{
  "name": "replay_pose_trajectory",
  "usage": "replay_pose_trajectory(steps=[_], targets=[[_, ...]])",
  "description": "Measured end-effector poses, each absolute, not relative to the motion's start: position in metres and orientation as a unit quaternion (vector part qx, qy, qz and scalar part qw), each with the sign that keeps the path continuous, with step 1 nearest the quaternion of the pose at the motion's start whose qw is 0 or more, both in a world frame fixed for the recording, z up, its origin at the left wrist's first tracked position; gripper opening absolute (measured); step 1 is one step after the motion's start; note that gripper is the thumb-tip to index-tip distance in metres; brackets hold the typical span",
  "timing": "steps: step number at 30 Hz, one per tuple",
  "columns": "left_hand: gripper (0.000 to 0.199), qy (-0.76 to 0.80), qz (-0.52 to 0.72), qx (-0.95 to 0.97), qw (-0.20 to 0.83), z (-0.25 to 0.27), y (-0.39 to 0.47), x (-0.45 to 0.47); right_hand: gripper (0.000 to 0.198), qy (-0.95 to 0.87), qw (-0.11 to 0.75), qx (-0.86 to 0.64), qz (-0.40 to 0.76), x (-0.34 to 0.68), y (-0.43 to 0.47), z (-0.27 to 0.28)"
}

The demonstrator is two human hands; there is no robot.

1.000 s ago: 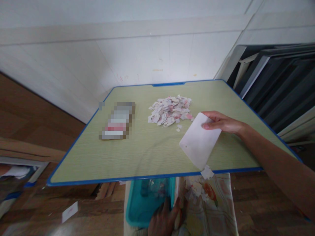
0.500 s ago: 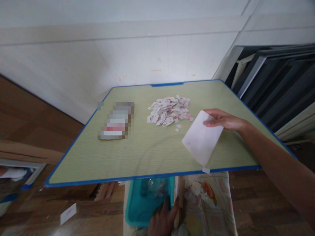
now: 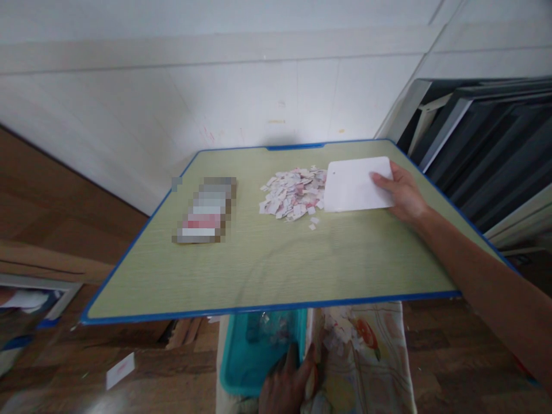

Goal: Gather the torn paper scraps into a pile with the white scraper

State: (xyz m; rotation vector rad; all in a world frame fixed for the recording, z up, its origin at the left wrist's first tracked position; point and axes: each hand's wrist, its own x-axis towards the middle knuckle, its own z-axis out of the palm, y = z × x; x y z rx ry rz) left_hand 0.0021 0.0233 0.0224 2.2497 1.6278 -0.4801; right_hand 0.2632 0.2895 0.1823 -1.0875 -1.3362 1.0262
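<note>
My right hand (image 3: 405, 190) is closed on a thin white plastic card (image 3: 351, 184) with rounded corners and a small hole. Its left edge meets the right side of a pile of small paper scraps (image 3: 293, 192), hiding part of it. The pile lies on a pale green table (image 3: 207, 276) with a blue rim. Below the front edge, my left hand (image 3: 284, 382) grips the right wall of a teal plastic basin (image 3: 244, 376), fingers inside and thumb outside. Some clear and pale bits lie in the basin.
A blurred-out flat object (image 3: 204, 210) lies on the table's left side. More scraps (image 3: 342, 328) rest on a patterned cloth (image 3: 379, 368) beside the basin. Dark panels (image 3: 487, 132) lean at right, a cardboard box (image 3: 64, 201) stands left, and a paper piece (image 3: 121, 371) lies on the floor.
My right hand has swung the card from the table's front edge up and back against the pile. The scrap at the front edge is gone from there. My left hand has stayed put.
</note>
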Motion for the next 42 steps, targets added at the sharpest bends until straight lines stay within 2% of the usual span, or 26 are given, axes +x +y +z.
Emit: replay_pose_trajectory(steps=[5, 11, 18, 24, 32, 38, 42], targets=[[0.067, 0.560, -0.176, 0.793, 0.164, 0.023, 0.024, 0.002, 0.033, -0.581, 0.548, -0.453, 0.396, 0.263, 0.294, 0.173], [0.074, 0.567, -0.170, 0.795, 0.130, 0.018, 0.021, 0.003, 0.032, -0.611, 0.483, -0.444, 0.443, 0.261, 0.289, 0.175], [0.075, 0.560, -0.170, 0.800, 0.132, 0.021, 0.022, 0.003, 0.029, -0.591, 0.522, -0.442, 0.427, 0.261, 0.290, 0.177], [0.088, 0.563, -0.199, 0.784, 0.173, 0.025, 0.025, 0.004, 0.028, -0.606, 0.444, -0.424, 0.506, 0.257, 0.282, 0.180], [0.079, 0.559, -0.202, 0.785, 0.173, 0.027, 0.027, 0.003, 0.026, -0.598, 0.512, -0.440, 0.433, 0.257, 0.286, 0.179], [0.073, 0.568, -0.181, 0.788, 0.154, 0.022, 0.022, 0.002, 0.028, -0.611, 0.482, -0.439, 0.449, 0.256, 0.284, 0.179], [0.079, 0.569, -0.186, 0.783, 0.168, 0.025, 0.023, 0.003, 0.028, -0.602, 0.516, -0.441, 0.422, 0.256, 0.285, 0.178]])
